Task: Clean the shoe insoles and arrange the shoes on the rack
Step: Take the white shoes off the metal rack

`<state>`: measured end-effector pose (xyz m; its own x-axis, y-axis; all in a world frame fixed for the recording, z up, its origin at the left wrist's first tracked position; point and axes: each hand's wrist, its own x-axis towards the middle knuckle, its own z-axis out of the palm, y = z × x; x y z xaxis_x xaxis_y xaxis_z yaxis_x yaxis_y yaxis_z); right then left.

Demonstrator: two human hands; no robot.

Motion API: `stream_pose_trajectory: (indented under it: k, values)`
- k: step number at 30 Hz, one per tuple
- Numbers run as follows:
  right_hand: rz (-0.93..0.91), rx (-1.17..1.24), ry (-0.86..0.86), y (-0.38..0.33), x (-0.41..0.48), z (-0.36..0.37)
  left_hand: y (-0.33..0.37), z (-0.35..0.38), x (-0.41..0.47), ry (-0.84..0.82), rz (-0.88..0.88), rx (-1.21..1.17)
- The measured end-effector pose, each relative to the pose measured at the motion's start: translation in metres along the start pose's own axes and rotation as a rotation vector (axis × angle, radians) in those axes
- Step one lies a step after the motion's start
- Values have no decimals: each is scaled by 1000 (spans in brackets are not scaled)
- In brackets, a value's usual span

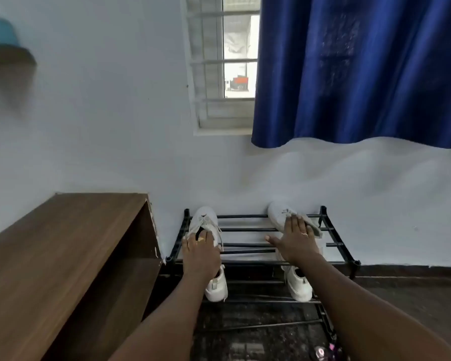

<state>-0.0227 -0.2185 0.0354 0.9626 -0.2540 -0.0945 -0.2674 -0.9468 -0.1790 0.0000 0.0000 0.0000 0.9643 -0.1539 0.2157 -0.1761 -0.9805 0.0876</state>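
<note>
While the left shoe and the right shoe sat at opposite ends of the top tier of the rack, the left hand gripped the left shoe at its opening, fingers curled. The right hand lay flat on the right shoe, fingers straight. Bare bars lay between them. A wooden cabinet stood just beside the rack's left edge.

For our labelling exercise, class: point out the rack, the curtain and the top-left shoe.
rack (245, 216): head view, on a rear bar of the top shelf.
curtain (362, 74): head view, mid-cloth.
top-left shoe (205, 217): head view, on its toe, beyond the left hand (199, 247).
</note>
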Motion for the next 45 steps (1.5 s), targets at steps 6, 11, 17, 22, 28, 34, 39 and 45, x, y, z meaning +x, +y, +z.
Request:
stream_pose_trajectory:
  k: [6,11,17,22,28,34,39,45]
  values:
    - [36,-110,11,40,18,3,6,18,17,-140,-106,21]
    - [38,-233,27,62,42,26,9,54,31,-219,-290,-15]
    - [34,-270,164,64,54,52,11,67,43,-108,-407,-101]
    - [-14,-225,323,53,27,63,3,71,32,19,-396,-250]
    - [-134,-71,524,18,-28,67,15,40,-22,106,-374,-262]
    - [-169,31,542,-8,-110,86,31,10,-109,105,-297,-235]
    - [-183,80,535,-12,-175,116,29,27,-184,40,-278,-286]
    - [-296,12,506,1,-218,176,15,82,-256,-91,-289,-299]
